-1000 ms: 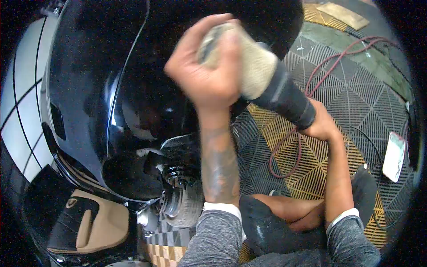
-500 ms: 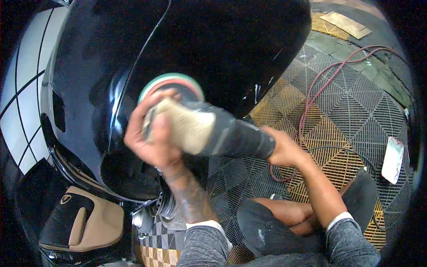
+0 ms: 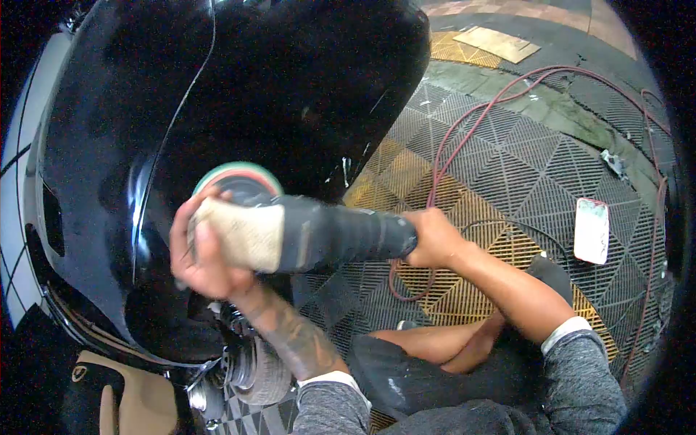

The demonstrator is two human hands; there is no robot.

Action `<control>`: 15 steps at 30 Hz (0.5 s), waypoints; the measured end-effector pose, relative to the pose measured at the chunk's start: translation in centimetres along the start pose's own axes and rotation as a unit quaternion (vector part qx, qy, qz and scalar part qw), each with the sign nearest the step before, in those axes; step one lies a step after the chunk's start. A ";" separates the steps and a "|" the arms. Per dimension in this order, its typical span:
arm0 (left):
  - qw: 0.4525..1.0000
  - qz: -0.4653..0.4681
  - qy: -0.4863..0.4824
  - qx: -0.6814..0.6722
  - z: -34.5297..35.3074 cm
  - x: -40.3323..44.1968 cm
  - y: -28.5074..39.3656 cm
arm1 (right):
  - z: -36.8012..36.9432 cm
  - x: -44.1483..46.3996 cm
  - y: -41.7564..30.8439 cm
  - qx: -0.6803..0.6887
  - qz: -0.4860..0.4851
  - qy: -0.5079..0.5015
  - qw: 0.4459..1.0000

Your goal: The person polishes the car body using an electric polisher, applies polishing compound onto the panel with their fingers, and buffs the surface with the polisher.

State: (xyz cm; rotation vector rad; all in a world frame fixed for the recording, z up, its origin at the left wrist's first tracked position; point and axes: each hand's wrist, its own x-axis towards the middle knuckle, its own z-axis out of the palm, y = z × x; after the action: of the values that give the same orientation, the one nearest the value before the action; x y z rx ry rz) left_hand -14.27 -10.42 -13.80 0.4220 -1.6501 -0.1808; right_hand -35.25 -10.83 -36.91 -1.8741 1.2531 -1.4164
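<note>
A polisher (image 3: 319,232) with a dark body and a beige cover on its head spans the middle of the head view. Its round pad (image 3: 239,172), with green and reddish layers, lies against the glossy black car panel (image 3: 268,87); the exact contact is hidden behind the tool. My left hand (image 3: 210,250) is closed around the covered head, its thumb over the beige cloth. At the other end, my right hand (image 3: 433,238) wraps round the rear of the body.
A dark red hose (image 3: 464,138) loops over the grey and yellow grid floor (image 3: 536,167). To the right lies a white tray-like object (image 3: 591,230). A flat tan board (image 3: 496,43) is farther back. At lower left are a beige and black door panel (image 3: 141,391) and a wheel (image 3: 261,373).
The camera view has shifted, so the car panel and floor things appear farther left. The polisher also appears lower and farther left and lies more level, with both hands still on it.
</note>
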 end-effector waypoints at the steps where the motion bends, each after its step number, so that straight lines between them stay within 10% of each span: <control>1: 0.999 0.024 -0.019 -0.030 2.2 -0.3 -1.0 | -1.0 -0.5 1.1 0.002 0.018 0.015 1.000; 15: 0.997 0.004 -0.075 0.000 23.2 1.7 -6.1 | -8.5 -3.9 8.6 -0.001 0.144 0.168 0.975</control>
State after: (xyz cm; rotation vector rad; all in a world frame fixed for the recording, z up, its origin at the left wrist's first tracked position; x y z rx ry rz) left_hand -36.22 -19.58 -17.40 0.4099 -1.7996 -0.2113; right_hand -46.56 -10.24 -42.61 -1.4174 1.6090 -1.6086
